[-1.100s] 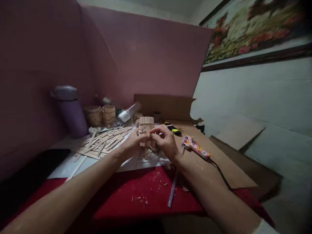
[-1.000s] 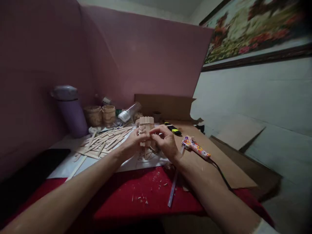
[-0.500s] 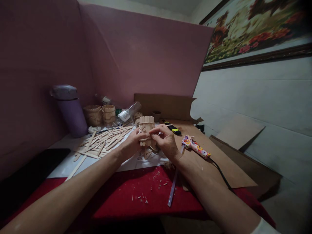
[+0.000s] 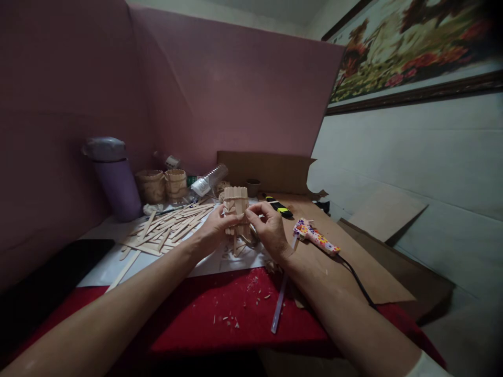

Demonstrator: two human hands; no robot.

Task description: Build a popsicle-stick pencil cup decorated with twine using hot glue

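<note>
Stick cylinder (image 4: 236, 195) sits upright between left grip (image 4: 213, 228) and right grip (image 4: 270, 228)

No readable text, brand or number. Clear bottle (image 4: 216, 174), center-left of frame: white label (image 4: 200, 187), print too small to make out. Second label (image 4: 172, 162) on the bottle behind it, farther left, also illegible. White sheet (image 4: 208, 265), lower middle: dark marks, can't tell if lettering.
</note>
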